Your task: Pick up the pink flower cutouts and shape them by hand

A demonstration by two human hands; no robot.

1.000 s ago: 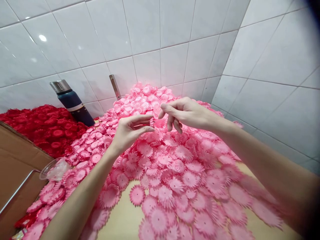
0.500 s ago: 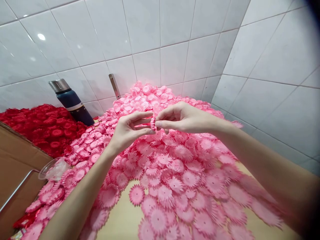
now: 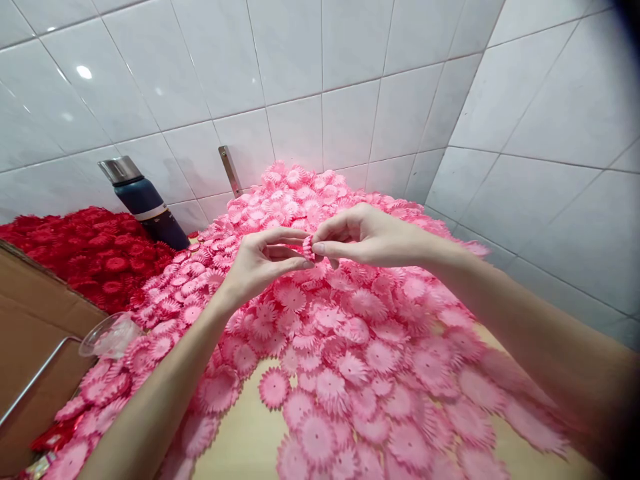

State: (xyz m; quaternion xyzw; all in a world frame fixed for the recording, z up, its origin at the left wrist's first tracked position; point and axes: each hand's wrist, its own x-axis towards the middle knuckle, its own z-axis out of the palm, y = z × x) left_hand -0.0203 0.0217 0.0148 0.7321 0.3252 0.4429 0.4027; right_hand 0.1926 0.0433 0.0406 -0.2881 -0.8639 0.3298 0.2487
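A small pink flower disc with a toothed edge (image 3: 308, 248) is pinched between my two hands above the pile. My left hand (image 3: 267, 257) comes from the left, its fingertips closed on the disc's left side. From the other side, my right hand (image 3: 357, 237) grips the disc between thumb and fingers. Its fingertips are partly hidden behind the thumb. Below and around both hands spreads a large heap of pink flower discs (image 3: 330, 323), each round with a fringed edge and many with a small centre hole.
A heap of red flower discs (image 3: 95, 257) lies at the left, where a dark blue bottle (image 3: 150, 210) leans. Nearer stand a cardboard box (image 3: 40, 333) and a clear plastic cup (image 3: 110, 337). White tiled walls (image 3: 295, 53) bound the back and right. Pale tabletop (image 3: 240, 433) shows in front.
My left fingers have drawn slightly closer together around the disc. Both hands otherwise keep nearly the same place, and the view has shifted very slightly.
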